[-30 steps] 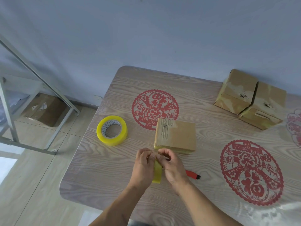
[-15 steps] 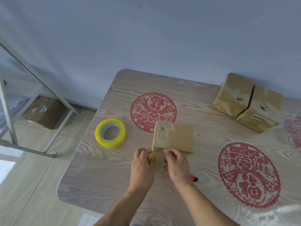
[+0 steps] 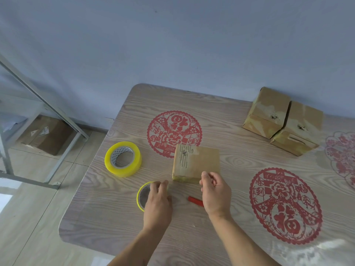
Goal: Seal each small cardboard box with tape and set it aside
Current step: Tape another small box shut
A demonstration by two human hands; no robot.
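Left hand (image 3: 157, 200) grip holds a thin yellow tape roll (image 3: 141, 196) near the desk's (image 3: 115, 227) front edge. Right hand (image 3: 216, 191) grip loosely curled, empty, touching the box (image 3: 197, 164) mid-desk. Fuller tape roll (image 3: 123, 159) near left edge. Two taped boxes (image 3: 282, 121) at far right edge. Red paper-cut (image 3: 284, 206) reads 福. Red cutter (image 3: 195, 200) between the hands.

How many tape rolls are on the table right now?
2: a thick yellow tape roll lying at the table's left edge, and a thinner tape roll held under the left hand.
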